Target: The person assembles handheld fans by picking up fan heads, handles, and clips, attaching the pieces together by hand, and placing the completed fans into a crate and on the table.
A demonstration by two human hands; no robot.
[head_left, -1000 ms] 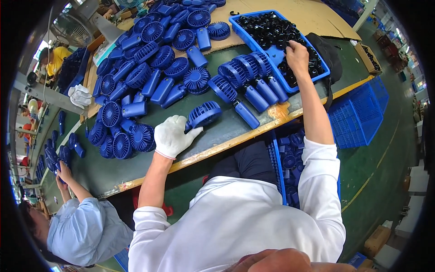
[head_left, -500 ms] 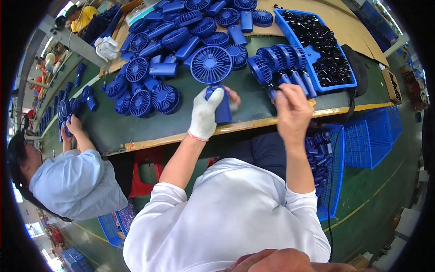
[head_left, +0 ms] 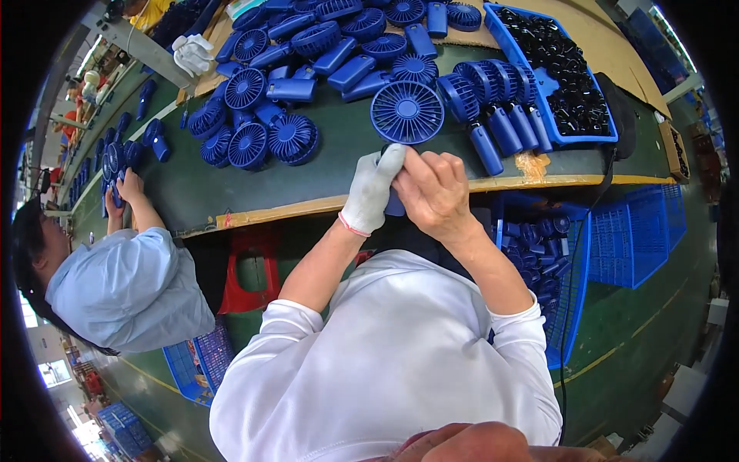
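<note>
A blue handheld fan (head_left: pixel 407 113) is held near the table's front edge, its round grille away from me. My left hand (head_left: pixel 369 191), in a white glove, is wrapped around its handle with the thumb by the neck. My bare right hand (head_left: pixel 436 192) is closed beside it, fingertips pinched together at the fan's neck. Whatever those fingertips hold is hidden. Just right of the held fan, several blue fans (head_left: pixel 485 150) stand in a tight row, handles toward me.
Many blue fans (head_left: pixel 315 38) are heaped at the back. A blue tray (head_left: pixel 573 140) of small black parts lies at the right. Below the edge sits a blue crate (head_left: pixel 579 285) of fans. At left, a co-worker (head_left: pixel 127 289) handles a fan.
My right hand has moved left from the row of fans to the held fan's neck. The whole scene has shifted a little in the picture as the view moved.
</note>
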